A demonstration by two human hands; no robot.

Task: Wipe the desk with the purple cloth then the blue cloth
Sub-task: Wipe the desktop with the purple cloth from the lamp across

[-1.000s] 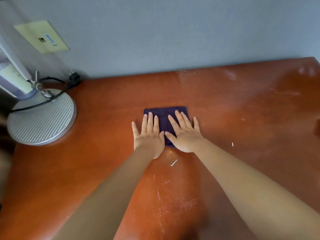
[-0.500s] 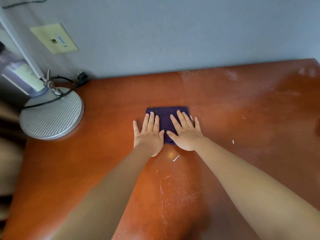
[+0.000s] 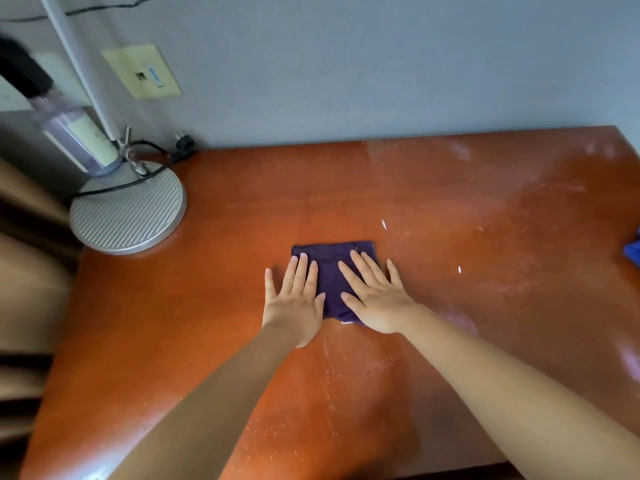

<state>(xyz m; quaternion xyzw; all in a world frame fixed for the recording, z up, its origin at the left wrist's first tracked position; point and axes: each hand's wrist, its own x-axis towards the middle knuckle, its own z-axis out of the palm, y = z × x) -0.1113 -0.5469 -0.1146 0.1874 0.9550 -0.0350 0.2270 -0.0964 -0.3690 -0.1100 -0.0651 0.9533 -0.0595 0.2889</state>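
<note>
both hands lie flat on the purple cloth (image 3: pixel 330 271), palms down and fingers spread, gripping nothing. left hand (image 3: pixel 294 304) covers the left part of the cloth, and its little finger and the outer side of its palm rest on the bare wood beside it. right hand (image 3: pixel 375 299) covers the right part, with its thumb pointing toward the left hand, and the thumbs are near each other but do not touch. both forearms come in from the bottom edge of the view.

after the hands, the biggest thing is the desk (image 3: pixel 207 323), a red-brown wooden top that fills most of the view. it meets a grey wall (image 3: pixel 381 64) at its far edge. pale dusty smears cover the right half of the wood and also a strip in front of the hands.

on the far left corner of the desk stands a lamp base (image 3: pixel 128 211), round, grey and ribbed, with a pole going up and a black cord across it. it is well apart from the cloth.

the purple cloth is folded in a small square, near the middle of the desk.

on the wall above the lamp there is a yellowish wall plate (image 3: pixel 142 72).

the blue cloth (image 3: pixel 633 252) shows only as a small piece at the right edge of the view, on the desk.

three small white specks lie on the wood, one speck (image 3: pixel 383 224) just beyond the cloth and another (image 3: pixel 459 269) to the right of it.
</note>
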